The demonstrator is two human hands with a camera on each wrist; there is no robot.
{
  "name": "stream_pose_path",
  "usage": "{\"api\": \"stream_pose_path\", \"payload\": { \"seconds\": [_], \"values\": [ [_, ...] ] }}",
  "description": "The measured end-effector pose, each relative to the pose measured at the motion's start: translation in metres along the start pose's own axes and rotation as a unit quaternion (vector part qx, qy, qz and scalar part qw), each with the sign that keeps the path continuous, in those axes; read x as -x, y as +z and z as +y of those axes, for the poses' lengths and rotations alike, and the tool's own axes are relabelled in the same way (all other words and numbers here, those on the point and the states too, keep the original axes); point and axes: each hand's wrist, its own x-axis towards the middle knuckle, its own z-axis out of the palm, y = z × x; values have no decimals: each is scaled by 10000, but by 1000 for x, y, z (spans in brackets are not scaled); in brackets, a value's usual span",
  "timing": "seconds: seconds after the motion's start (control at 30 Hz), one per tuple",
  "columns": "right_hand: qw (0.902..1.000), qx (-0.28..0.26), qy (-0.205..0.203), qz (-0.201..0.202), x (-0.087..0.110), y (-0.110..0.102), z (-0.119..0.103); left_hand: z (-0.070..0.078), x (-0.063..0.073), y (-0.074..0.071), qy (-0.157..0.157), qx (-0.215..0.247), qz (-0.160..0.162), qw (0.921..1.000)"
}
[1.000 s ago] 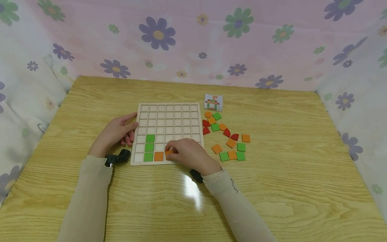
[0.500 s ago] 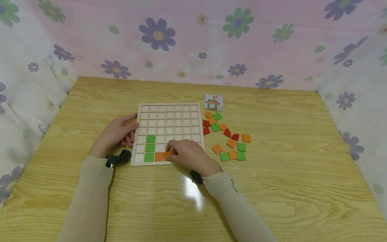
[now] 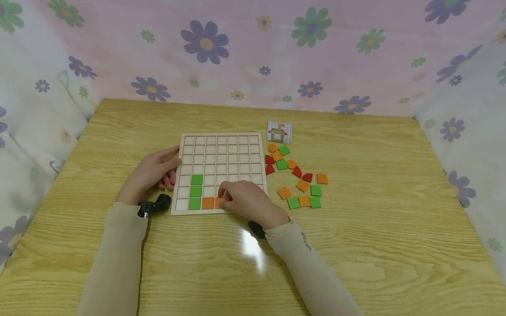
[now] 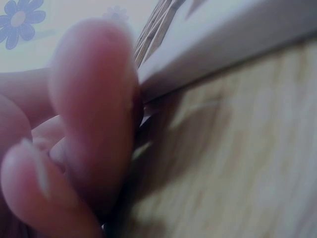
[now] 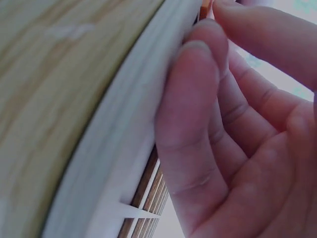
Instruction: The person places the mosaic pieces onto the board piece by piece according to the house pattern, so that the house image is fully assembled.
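My left hand (image 3: 152,173) lies relaxed, thumb and forefinger fairly straight, holding nothing; it touches the left edge of the wooden board (image 3: 233,168). My right hand (image 3: 251,202) is curled over the near row, thumb and forefinger pinched on an orange square (image 3: 218,202) at the fourth cell from the left. Just beside it, a second orange square (image 3: 207,203) sits in the third cell, next to a column of three green squares (image 3: 195,191). I cannot tell whether the pinched one lies fully flat: fingers cover its right part, and the right wrist view catches only a sliver of orange.

I judge the step to be seating it. To do that well, I would align its edges with the cell walls first, then press lightly at its middle, since pushing one corner could tip it. The left hand should brace the rim without lifting it. I would also check the spot against the pattern card (image 3: 280,132), beyond the loose pieces (image 3: 304,201) on the bench (image 3: 375,175).
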Motion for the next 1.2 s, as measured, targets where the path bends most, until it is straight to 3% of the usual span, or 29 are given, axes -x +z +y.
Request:
{"api": "stream_pose_path", "payload": {
  "seconds": [0.13,0.23,0.37,0.5,0.8,1.2],
  "values": [
    [10000,-12,-23,-47,0,-1,0,-1,0,0,10,-15,5,10000],
    [9999,-62,-80,-89,0,-1,1,-13,-8,-1,33,-13,20,10000],
    [9998,-134,-116,-117,1,-3,3,-16,-10,-1,31,18,19,10000],
    [9996,-257,-40,-123,3,-9,6,-4,-1,0,22,0,15,10000],
    [9995,-85,297,61,6,-23,20,-2,-2,0,75,-11,32,10000],
    [9936,-719,868,120,14,-40,42,1,1,0,7,8,10,10000]
  ]
}}
